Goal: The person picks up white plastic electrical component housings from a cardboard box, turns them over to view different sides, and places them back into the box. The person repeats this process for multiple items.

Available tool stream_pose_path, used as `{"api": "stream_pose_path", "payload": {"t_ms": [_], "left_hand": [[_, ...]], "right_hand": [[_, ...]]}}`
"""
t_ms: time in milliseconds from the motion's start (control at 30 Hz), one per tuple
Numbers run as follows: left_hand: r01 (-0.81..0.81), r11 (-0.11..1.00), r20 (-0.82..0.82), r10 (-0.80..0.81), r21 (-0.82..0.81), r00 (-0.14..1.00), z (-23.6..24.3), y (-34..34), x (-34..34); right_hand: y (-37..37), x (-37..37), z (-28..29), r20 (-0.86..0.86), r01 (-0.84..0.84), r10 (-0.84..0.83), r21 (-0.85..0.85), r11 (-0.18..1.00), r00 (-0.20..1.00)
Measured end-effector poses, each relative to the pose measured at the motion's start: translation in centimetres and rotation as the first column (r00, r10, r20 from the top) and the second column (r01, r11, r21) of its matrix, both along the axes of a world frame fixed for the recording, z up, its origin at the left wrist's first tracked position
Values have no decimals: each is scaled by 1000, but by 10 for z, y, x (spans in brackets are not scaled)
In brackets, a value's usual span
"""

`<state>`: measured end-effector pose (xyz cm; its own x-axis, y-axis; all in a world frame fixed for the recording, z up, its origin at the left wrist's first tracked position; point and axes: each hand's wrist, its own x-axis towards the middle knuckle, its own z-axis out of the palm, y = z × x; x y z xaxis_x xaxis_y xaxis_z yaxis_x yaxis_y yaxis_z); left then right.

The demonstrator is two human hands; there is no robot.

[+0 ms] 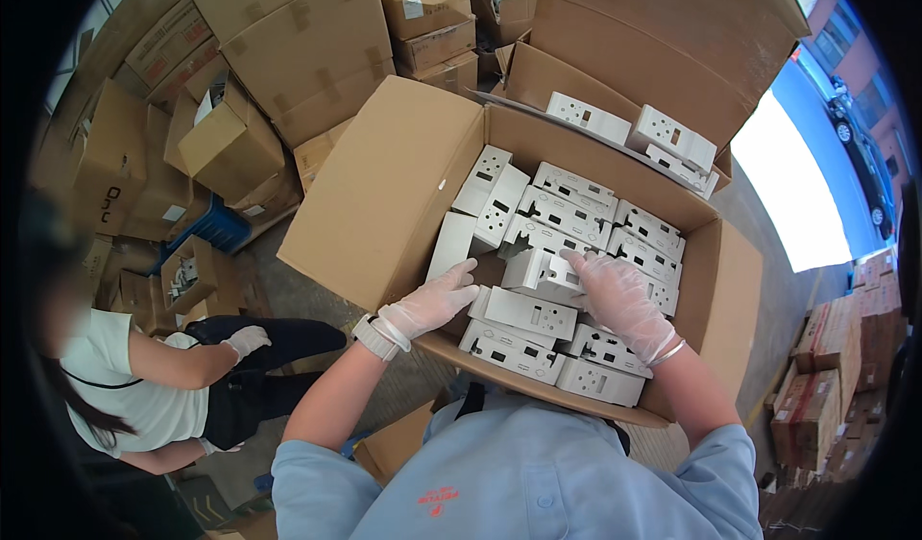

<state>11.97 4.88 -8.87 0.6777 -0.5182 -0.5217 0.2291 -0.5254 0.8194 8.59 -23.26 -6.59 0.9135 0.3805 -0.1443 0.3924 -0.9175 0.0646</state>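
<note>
A large open cardboard box (384,180) in front of me holds several white plastic socket housings (567,216), packed in rows. Some show hollow undersides, others faces with small round and square holes. My right hand (622,300), in a clear glove, grips one white plastic housing (538,273) by its right end, tilted above the others near the middle of the box. My left hand (432,300), gloved too, reaches over the box's left wall with its fingers stretched out. Its fingertips are next to a plain-sided housing (450,245); whether they touch it I cannot tell.
More white housings (588,118) lie on a flap at the far side. A person in a white shirt (144,377) stands at the left, wearing gloves. Cardboard cartons (235,142) are stacked behind and at the right; a blue bin (216,228) stands at the left.
</note>
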Motion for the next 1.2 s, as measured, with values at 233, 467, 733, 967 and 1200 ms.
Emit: {"api": "stream_pose_path", "payload": {"t_ms": [233, 467, 733, 967, 1200], "left_hand": [[-139, 970, 157, 172, -201, 972, 17, 12, -35], [-511, 649, -129, 542, -564, 830, 39, 36, -92], [-794, 433, -194, 814, -426, 548, 25, -6, -201], [-945, 218, -372, 879, -243, 298, -7, -122, -361], [-998, -41, -256, 965, 42, -50, -57, -205, -526]], "right_hand": [[7, -10, -22, -186, 46, -49, -25, 999, 981], [-10, -49, 15, -190, 214, -134, 505, 836, 973], [-32, -109, 55, -211, 6, 233, 754, 656, 949], [-71, -164, 61, -319, 12, 511, 857, 515, 799], [-46, -237, 54, -664, 113, 724, 746, 656, 187]]}}
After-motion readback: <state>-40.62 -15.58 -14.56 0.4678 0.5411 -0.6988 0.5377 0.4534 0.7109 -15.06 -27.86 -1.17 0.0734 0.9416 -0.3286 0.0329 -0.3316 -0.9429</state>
